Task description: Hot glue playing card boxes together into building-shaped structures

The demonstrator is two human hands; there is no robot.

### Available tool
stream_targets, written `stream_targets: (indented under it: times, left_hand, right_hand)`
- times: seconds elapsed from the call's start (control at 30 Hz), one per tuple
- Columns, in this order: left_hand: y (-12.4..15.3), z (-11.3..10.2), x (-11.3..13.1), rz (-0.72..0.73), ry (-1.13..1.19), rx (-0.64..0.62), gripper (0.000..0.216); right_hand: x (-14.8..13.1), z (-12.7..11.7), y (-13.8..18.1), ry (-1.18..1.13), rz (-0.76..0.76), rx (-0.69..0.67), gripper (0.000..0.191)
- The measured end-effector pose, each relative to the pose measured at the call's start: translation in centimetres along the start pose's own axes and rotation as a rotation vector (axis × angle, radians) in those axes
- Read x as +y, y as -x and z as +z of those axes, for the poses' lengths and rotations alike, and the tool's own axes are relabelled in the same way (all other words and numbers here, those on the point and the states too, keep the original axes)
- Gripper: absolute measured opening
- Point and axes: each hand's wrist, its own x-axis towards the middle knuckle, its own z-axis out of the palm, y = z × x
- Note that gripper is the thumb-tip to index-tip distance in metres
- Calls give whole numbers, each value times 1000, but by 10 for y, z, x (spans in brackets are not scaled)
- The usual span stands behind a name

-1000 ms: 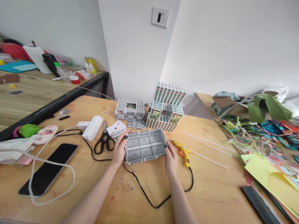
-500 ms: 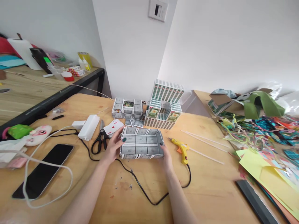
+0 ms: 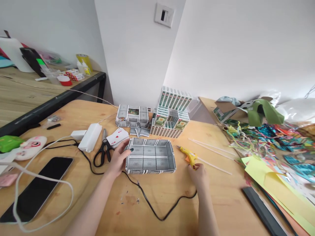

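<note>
A shallow open box made of grey-backed playing cards (image 3: pixel 150 171) lies on the table before me. My left hand (image 3: pixel 119 159) grips its left wall, thumb over the rim. Off to the box's right, my right hand (image 3: pixel 199 175) has its fingers closed around the handle of a yellow hot glue gun (image 3: pixel 188 154), which lies with its nozzle toward the box. The gun's black cord (image 3: pixel 157 214) loops across the table in front. Beyond the box lie loose playing cards (image 3: pixel 118 137), and black-handled scissors (image 3: pixel 104 150) rest to the left.
Behind stand another card-built box (image 3: pixel 133 116) and a stack of card packs (image 3: pixel 169 121). Left are a phone (image 3: pixel 36 190), a white adapter (image 3: pixel 90 137) and cables. Glue sticks (image 3: pixel 214 164), yellow paper (image 3: pixel 268 180) and tangled craft scraps (image 3: pixel 258 137) lie right.
My right hand has let go of the box's right end and moved right onto the glue gun's handle. My left hand stays on the box. The view has shifted slightly.
</note>
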Motion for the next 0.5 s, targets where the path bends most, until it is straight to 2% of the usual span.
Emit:
stream_targets:
  times: [0.17, 0.33, 0.4, 0.43, 0.5]
  left_hand:
    - [4, 5, 3, 2, 42, 31, 47]
    - [6, 12, 2, 2, 86, 71, 50]
    - [6, 15, 1, -37, 114, 98, 53]
    - [6, 16, 1, -69, 131, 111, 54]
    - [6, 17, 1, -131, 156, 134, 54]
  right_hand:
    - [-24, 7, -19, -75, 19, 44, 53]
    - [-55, 14, -20, -213, -54, -92, 52]
    - [-64, 20, -8, -340, -112, -190, 50]
    - [-67, 24, 0, -518, -165, -274, 50]
    - [-71, 32, 16, -884, -280, -529, 54]
